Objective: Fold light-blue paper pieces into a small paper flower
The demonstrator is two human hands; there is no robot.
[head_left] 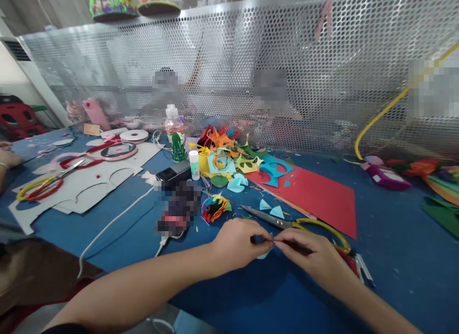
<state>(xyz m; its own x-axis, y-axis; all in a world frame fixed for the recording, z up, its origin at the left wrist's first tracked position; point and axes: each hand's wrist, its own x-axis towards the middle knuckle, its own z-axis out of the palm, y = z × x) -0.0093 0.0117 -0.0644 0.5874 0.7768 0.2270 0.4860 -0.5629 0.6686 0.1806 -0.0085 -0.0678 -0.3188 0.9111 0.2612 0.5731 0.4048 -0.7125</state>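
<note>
My left hand (237, 242) and my right hand (304, 250) meet just above the blue table, each with thumb and forefinger pinched together. Between them is a small light blue piece (265, 254), mostly covered by the fingers; whether it is paper or felt I cannot tell. Scissors (276, 221) with yellow and red handles lie just beyond my right hand, blades to the left. Two light blue cut pieces (277, 211) rest past the blades. A small multicoloured bundle of cut petals (215, 208) sits beyond my left hand.
A red sheet (319, 193) and a heap of coloured offcuts (229, 152) lie behind. A glue stick (194, 165), a bottle (176, 138) and a corded phone (181, 205) stand or lie left of them. Further left are more scissors (46, 185) and another person's hand (9, 157). Perforated metal (222, 85) backs the table.
</note>
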